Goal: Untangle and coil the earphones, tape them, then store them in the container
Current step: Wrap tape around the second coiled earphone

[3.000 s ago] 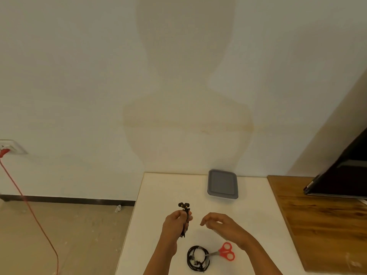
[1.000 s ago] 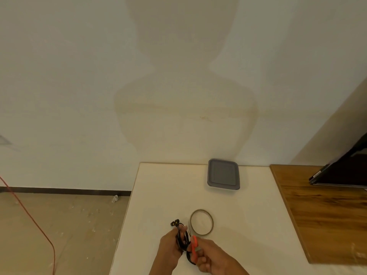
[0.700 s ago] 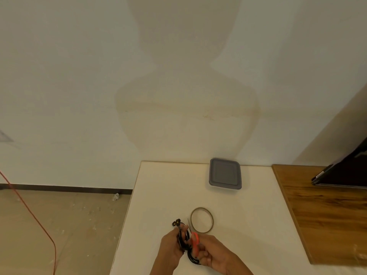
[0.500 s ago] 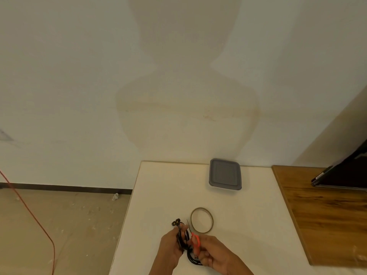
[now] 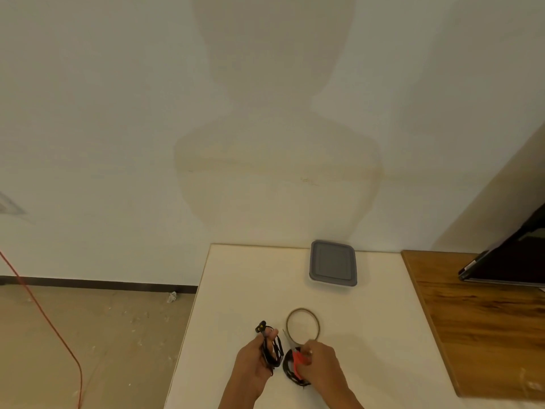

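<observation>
My left hand point(image 5: 250, 363) grips a coiled bundle of black earphones point(image 5: 269, 346), whose earbuds stick out above my fingers. My right hand point(image 5: 320, 366) holds red-handled scissors point(image 5: 296, 357), blades pointing up and left toward the bundle. Under that hand a second black earphone coil point(image 5: 290, 373) lies on the white table point(image 5: 250, 290). A thin roll of clear tape point(image 5: 303, 323) lies flat just beyond my hands. The grey-lidded container point(image 5: 333, 262) sits shut at the table's far edge near the wall.
A wooden surface point(image 5: 477, 320) adjoins the white table on the right, with a dark laptop-like device point(image 5: 513, 261) on its far end. The table's left edge drops to a dusty floor, where a red cable point(image 5: 44, 317) runs.
Three seconds ago the scissors lay on the table and my right hand was empty; it now holds them. In the last second the scissors shifted slightly right, away from the bundle.
</observation>
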